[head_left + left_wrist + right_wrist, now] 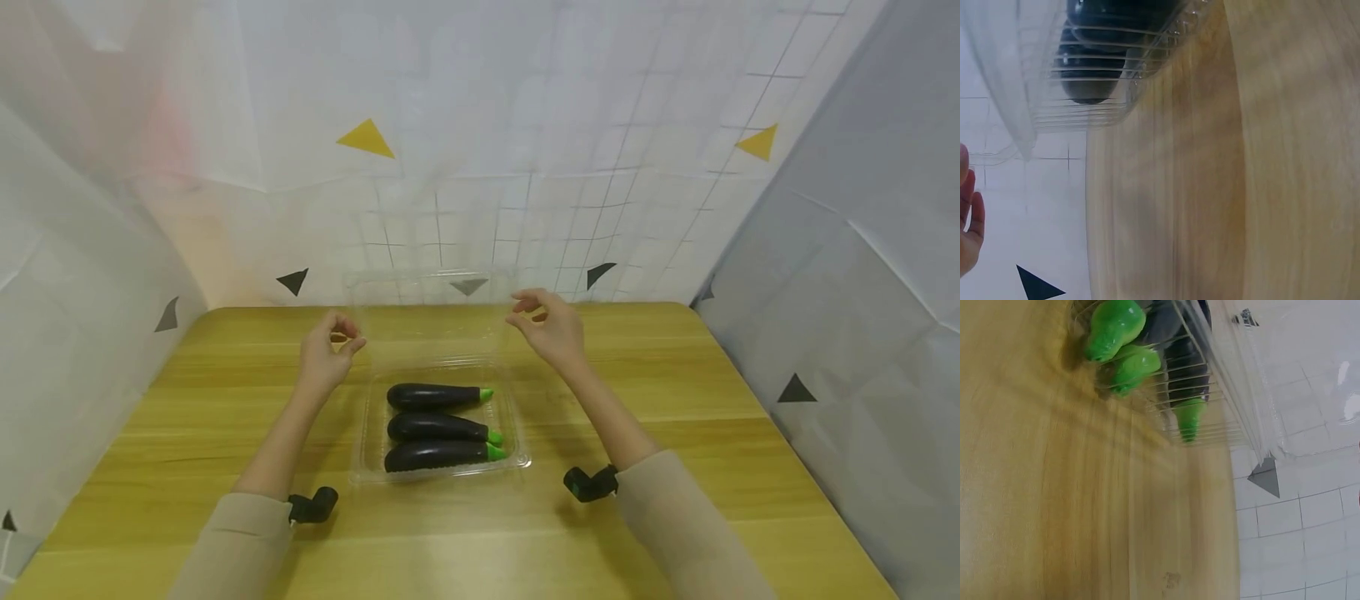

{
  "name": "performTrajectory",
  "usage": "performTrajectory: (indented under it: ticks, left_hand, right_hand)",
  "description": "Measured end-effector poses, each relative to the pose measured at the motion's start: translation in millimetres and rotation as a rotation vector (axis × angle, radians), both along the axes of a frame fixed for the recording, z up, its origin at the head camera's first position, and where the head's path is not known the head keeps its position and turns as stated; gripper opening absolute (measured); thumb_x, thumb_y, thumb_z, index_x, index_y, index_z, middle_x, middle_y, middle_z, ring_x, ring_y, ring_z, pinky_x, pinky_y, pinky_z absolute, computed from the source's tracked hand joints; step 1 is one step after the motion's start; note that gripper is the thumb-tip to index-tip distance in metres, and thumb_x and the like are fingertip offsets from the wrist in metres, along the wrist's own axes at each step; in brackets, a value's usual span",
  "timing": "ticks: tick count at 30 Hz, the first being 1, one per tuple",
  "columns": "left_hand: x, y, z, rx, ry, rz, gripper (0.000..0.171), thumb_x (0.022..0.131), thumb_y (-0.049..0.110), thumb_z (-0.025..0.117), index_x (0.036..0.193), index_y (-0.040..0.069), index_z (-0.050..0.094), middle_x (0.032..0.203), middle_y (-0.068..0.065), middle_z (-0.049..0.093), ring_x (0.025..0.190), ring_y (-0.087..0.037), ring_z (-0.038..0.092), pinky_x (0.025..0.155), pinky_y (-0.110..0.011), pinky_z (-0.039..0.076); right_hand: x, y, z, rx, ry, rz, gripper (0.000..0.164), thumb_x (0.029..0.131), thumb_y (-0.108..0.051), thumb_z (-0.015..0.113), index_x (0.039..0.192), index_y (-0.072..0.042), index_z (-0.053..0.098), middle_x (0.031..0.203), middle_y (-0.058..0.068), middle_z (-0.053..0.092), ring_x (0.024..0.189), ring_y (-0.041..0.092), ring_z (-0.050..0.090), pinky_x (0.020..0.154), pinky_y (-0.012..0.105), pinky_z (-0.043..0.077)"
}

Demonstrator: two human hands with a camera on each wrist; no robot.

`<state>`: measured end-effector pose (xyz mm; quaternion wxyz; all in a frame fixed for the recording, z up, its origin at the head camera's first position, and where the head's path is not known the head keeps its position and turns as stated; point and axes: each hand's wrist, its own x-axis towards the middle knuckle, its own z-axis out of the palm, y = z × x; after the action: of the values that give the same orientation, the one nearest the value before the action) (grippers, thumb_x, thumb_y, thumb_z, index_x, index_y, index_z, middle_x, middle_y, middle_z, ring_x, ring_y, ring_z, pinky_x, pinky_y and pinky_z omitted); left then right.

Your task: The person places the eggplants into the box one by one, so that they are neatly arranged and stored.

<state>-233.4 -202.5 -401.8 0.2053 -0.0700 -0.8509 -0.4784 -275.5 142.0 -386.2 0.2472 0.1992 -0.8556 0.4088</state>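
A clear plastic clamshell box (438, 473) lies on the table with its lid (431, 321) raised at the back. Inside its base are three dark eggplants (435, 427) with green stem ends, side by side. My left hand (327, 350) pinches the lid's left edge between thumb and bent fingers. At the opposite edge, my right hand (551, 329) holds the lid with curled fingers and thumb. The left wrist view catches some left fingers (974, 209) beside the lid corner. In the right wrist view, the green ends (1116, 328) show through the ribbed box wall.
The wooden table (637, 533) meets a white sheet wall (465, 208) with grid lines and triangles behind the box. Similar sheets (847, 292) stand at both sides. A small black wrist device (313, 506) sticks out from each sleeve.
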Motion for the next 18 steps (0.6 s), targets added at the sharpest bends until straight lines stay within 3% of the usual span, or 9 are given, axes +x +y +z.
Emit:
performTrajectory:
  ticks: [6, 18]
  left_hand:
    - [0.9, -1.0, 0.5, 0.010, -0.015, 0.008, 0.019, 0.085, -0.003, 0.070, 0.091, 0.000, 0.052, 0.090, -0.015, 0.058, 0.094, -0.030, 0.056, 0.088, -0.044, 0.048]
    - [4.3, -1.9, 7.5, 0.041, -0.009, -0.002, 0.030, 0.083, -0.001, 0.073, 0.105, -0.003, 0.054, 0.097, -0.019, 0.059, 0.097, -0.031, 0.055, 0.090, -0.044, 0.045]
  right_hand:
    - [3.0, -3.4, 3.3, 0.026, 0.020, -0.016, 0.016, 0.079, -0.014, 0.081, 0.089, -0.009, 0.069, 0.083, 0.002, 0.070, 0.079, 0.018, 0.063, 0.069, 0.032, 0.056]
    - [6.1, -3.6, 1.1, 0.033, 0.058, -0.007, 0.015, 0.079, -0.012, 0.080, 0.086, -0.008, 0.069, 0.080, 0.004, 0.069, 0.076, 0.019, 0.063, 0.068, 0.033, 0.056]
